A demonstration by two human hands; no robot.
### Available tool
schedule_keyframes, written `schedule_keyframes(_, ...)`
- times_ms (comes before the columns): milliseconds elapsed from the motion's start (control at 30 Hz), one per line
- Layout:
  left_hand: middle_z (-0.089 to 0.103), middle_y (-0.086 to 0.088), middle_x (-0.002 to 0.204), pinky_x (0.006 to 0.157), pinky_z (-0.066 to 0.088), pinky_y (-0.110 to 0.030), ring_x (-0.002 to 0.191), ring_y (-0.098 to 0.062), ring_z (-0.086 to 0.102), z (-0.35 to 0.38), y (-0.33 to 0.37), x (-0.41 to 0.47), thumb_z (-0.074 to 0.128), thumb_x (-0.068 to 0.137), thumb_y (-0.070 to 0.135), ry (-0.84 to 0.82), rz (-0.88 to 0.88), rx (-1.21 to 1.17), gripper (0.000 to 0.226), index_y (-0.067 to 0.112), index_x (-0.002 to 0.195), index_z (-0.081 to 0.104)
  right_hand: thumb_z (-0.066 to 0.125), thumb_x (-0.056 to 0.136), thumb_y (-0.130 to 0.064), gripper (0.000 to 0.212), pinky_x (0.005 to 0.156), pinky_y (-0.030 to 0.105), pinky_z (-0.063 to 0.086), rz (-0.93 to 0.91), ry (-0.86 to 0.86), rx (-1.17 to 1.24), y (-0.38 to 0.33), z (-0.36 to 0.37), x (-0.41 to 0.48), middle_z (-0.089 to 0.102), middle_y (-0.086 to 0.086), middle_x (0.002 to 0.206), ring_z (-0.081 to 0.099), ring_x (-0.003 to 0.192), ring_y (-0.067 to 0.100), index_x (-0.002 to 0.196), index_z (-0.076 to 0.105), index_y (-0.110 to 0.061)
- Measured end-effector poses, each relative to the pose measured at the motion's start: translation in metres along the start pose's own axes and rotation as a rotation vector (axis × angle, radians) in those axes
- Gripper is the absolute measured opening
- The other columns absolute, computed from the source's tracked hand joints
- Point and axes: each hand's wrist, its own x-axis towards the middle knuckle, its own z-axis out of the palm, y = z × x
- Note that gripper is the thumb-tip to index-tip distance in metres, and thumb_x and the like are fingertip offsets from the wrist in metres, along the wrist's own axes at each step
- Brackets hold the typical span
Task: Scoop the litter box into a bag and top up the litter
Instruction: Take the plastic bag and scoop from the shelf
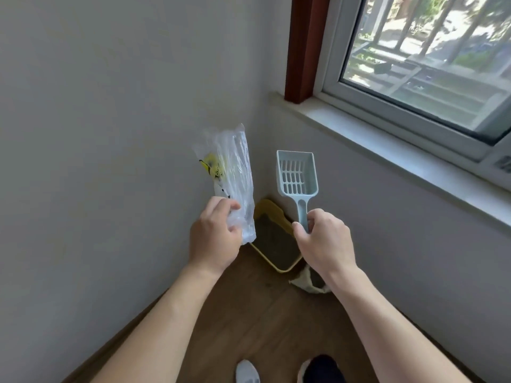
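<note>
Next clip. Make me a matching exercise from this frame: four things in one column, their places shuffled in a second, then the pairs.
Things:
1. bag
2. scoop
3. litter box
4. sack

Places:
A. on the floor, in the corner
B. in the left hand
C. beside the litter box
D. in the right hand

Pairs: 1-B; 2-D; 3-A; 4-C

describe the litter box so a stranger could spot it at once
Find the window; left of its sill the walls meet at the wooden floor. The litter box sits in that corner: a yellow-rimmed tray of grey litter, unlike the crumpled pale sack beside it.
</note>
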Motion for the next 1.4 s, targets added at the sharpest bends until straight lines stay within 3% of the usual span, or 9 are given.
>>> schedule_keyframes(333,0.062,0.000,0.101,0.064,0.054,-0.036,0.086,-0.023,0.063,0.064,-0.057,0.055,0.062,0.067,-0.010,-0.079,-0.005,-0.042,0.039,0.012,0.099,0.066,0.067,0.088,-0.041,0.023,0.061,0.034,0.060,0.117,-0.028,0.003,0.015,0.077,0.059,0.060,-0.007,0.074,0.060,0.059,0.014,0.084,0.061,-0.019)
schedule_keyframes(500,0.063,-0.002,0.099,0.063,0.046,-0.026,0.082,-0.023,0.063,0.112,-0.090,0.067,0.064,0.064,-0.012,-0.131,0.048,-0.024,0.040,0.010,0.097,0.067,0.067,0.089,-0.041,0.021,0.059,0.027,0.059,0.173,-0.075,0.008,0.038,0.131,0.080,0.059,-0.010,0.073,0.060,0.057,0.011,0.084,0.060,-0.022)
schedule_keyframes(767,0.062,-0.002,0.103,0.067,0.047,-0.024,0.086,-0.022,0.064,0.228,-0.173,0.067,0.067,0.062,-0.010,-0.296,0.098,-0.081,0.042,0.012,0.098,0.066,0.065,0.090,-0.044,0.020,0.053,0.009,0.040,0.344,-0.124,-0.038,0.090,0.245,0.115,0.059,-0.013,0.077,0.058,0.058,0.006,0.093,0.057,-0.026)
schedule_keyframes(1000,0.061,0.000,0.102,0.072,0.041,-0.014,0.086,-0.017,0.061,0.337,-0.263,0.044,0.067,0.060,-0.012,-0.353,0.109,-0.103,0.042,0.012,0.095,0.068,0.061,0.093,-0.041,0.018,0.048,0.010,0.031,0.366,-0.155,-0.063,0.141,0.370,0.131,0.058,-0.012,0.080,0.052,0.060,0.000,0.094,0.054,-0.026)
schedule_keyframes(1167,0.058,0.002,0.106,0.081,0.048,-0.023,0.093,-0.016,0.059,0.412,-0.314,0.020,0.068,0.066,-0.009,-0.357,0.063,-0.142,0.039,0.012,0.100,0.068,0.062,0.091,-0.043,0.017,0.052,0.019,0.050,0.385,-0.174,-0.054,0.188,0.461,0.135,0.060,-0.010,0.076,0.059,0.062,0.004,0.093,0.058,-0.026)
schedule_keyframes(1300,0.057,0.005,0.110,0.086,0.048,-0.022,0.098,-0.015,0.059,0.470,-0.345,0.005,0.068,0.072,-0.003,-0.364,0.076,-0.124,0.036,0.013,0.104,0.068,0.062,0.091,-0.042,0.017,0.052,0.020,0.048,0.384,-0.138,-0.050,0.226,0.519,0.152,0.059,-0.010,0.076,0.058,0.063,0.004,0.089,0.058,-0.025)
schedule_keyframes(1400,0.056,0.006,0.113,0.089,0.051,-0.026,0.102,-0.015,0.058,0.514,-0.363,-0.002,0.067,0.075,0.001,-0.380,0.091,-0.109,0.035,0.015,0.107,0.067,0.063,0.091,-0.041,0.018,0.059,0.026,0.055,0.375,-0.110,-0.051,0.259,0.559,0.163,0.059,-0.009,0.075,0.059,0.065,0.006,0.088,0.058,-0.024)
